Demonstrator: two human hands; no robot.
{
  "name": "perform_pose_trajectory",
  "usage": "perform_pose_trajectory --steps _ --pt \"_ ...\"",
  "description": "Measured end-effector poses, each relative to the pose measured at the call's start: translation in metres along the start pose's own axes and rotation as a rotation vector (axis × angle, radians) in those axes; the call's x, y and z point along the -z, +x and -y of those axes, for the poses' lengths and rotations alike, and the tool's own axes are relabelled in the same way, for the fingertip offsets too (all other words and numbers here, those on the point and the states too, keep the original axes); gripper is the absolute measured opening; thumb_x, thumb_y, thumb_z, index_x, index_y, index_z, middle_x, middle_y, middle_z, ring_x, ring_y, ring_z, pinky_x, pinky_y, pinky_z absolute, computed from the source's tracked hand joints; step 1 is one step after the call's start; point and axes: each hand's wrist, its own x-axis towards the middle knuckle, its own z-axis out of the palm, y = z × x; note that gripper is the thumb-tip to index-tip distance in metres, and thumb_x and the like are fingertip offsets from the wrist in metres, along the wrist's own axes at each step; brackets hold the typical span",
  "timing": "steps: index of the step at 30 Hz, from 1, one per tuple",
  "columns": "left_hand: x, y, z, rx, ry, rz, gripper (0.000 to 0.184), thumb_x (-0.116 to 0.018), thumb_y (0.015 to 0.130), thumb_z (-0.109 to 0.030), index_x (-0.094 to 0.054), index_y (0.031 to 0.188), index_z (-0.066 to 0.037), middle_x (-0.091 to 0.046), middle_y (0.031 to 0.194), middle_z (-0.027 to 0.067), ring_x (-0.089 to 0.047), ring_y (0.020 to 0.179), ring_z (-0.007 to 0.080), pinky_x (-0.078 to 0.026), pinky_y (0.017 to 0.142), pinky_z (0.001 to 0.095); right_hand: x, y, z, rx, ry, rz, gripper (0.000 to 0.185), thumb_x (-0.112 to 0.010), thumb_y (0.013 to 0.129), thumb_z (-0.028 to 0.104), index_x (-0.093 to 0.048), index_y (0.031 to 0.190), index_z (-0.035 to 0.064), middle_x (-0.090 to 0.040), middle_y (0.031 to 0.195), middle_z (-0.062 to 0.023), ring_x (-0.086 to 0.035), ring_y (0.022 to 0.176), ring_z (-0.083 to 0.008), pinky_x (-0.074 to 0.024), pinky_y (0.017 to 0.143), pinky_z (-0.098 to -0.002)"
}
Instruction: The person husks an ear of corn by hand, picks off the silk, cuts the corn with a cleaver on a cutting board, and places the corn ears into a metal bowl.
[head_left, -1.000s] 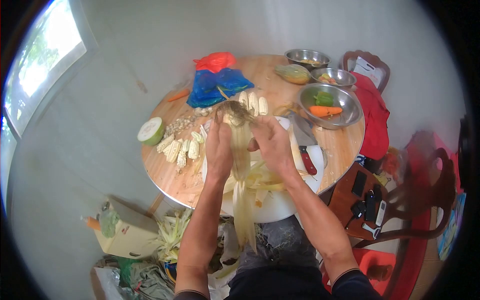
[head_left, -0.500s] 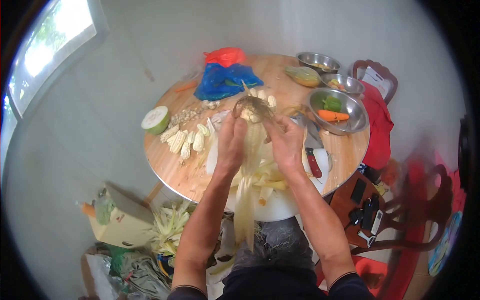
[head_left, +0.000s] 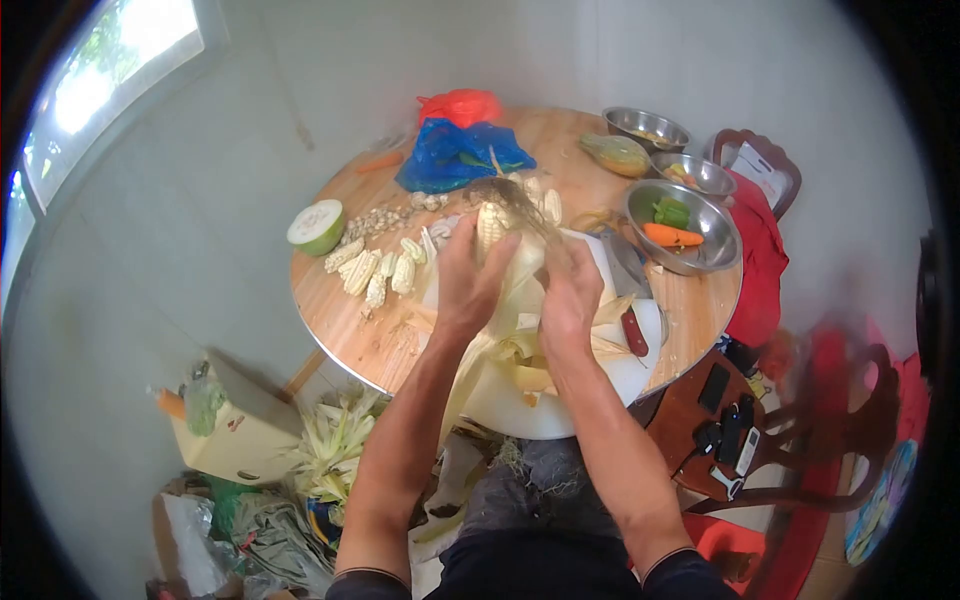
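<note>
An ear of corn (head_left: 491, 226) with pale kernels stands tilted over the white cutting board (head_left: 482, 408). My left hand (head_left: 470, 278) is wrapped round it. Brown corn silk (head_left: 500, 192) spreads from its tip and runs to my right hand (head_left: 570, 295), whose fingers are closed on the strands. Pale husk (head_left: 475, 360) hangs below the ear between my forearms. Loose husk pieces lie on the board. Right of my right hand rests a knife with a red handle (head_left: 633, 331), its blade partly covered by husk.
Several cut corn pieces (head_left: 360, 272) and a halved green gourd (head_left: 318, 228) sit left on the round table (head_left: 350, 345). A blue bag (head_left: 462, 155) lies behind. At right, a steel bowl (head_left: 700, 215) holds a carrot and green pepper. Husks (head_left: 335, 445) are heaped beside a box below.
My right hand has moved away from the ear with the silk, drawing it rightward. The kernels show more now, and the husk has swung left. The whole view has shifted slightly.
</note>
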Motion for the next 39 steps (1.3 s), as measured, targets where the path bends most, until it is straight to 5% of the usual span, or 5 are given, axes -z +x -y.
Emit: perform_pose_trajectory --steps 13,15,17,27,39 --pt "-0.009 -0.012 0.060 0.222 -0.218 -0.134 0.046 -0.053 0.103 -0.033 -0.053 0.134 0.001 -0.054 0.135 0.0159 -0.054 0.119 0.0210 -0.045 0.098 0.0371 0.007 -0.042 -0.011 0.193 0.075 -0.027 0.015 -0.050 0.105 0.012 -0.057 0.111 0.0008 -0.065 0.104 -0.0071 -0.058 0.098 -0.0121 -0.0480 0.089 -0.0280" --pt "-0.018 -0.014 0.053 0.139 -0.079 -0.106 0.044 -0.055 0.102 -0.034 -0.057 0.126 0.003 -0.060 0.125 0.0135 -0.059 0.112 0.0215 -0.049 0.090 0.0356 0.000 -0.036 -0.009 0.140 0.157 0.001 0.016 -0.048 0.104 0.012 -0.055 0.112 -0.0003 -0.064 0.099 -0.0066 -0.057 0.100 -0.0138 -0.0463 0.090 -0.0293" --pt "-0.025 -0.013 0.039 0.625 -0.538 0.051 0.042 -0.056 0.102 -0.036 -0.061 0.120 0.003 -0.065 0.109 0.0104 -0.064 0.100 0.0197 -0.051 0.082 0.0327 -0.002 -0.029 -0.015 0.094 0.192 -0.108 0.014 -0.047 0.104 0.012 -0.052 0.111 0.0015 -0.060 0.091 -0.0045 -0.055 0.090 -0.0119 -0.0461 0.082 -0.0286" --pt "0.005 0.020 0.079 0.543 -0.289 -0.109 0.035 -0.068 0.095 -0.033 -0.067 0.096 0.001 -0.065 0.074 0.0070 -0.063 0.061 0.0175 -0.050 0.054 0.0352 0.051 -0.079 -0.021 -0.266 0.318 0.124 0.010 -0.051 0.106 0.014 -0.047 0.100 0.0069 -0.042 0.073 0.0021 -0.037 0.065 -0.0081 -0.0368 0.063 -0.0248" --pt "0.005 0.036 0.122 0.713 -0.436 -0.181 0.033 -0.064 0.095 -0.032 -0.061 0.100 0.001 -0.063 0.081 0.0114 -0.064 0.063 0.0247 -0.054 0.057 0.0400 0.074 -0.143 -0.024 -0.048 0.040 0.101 0.025 -0.048 0.109 0.026 -0.048 0.103 0.0022 -0.057 0.083 -0.0049 -0.046 0.071 -0.0067 -0.0409 0.066 -0.0232"
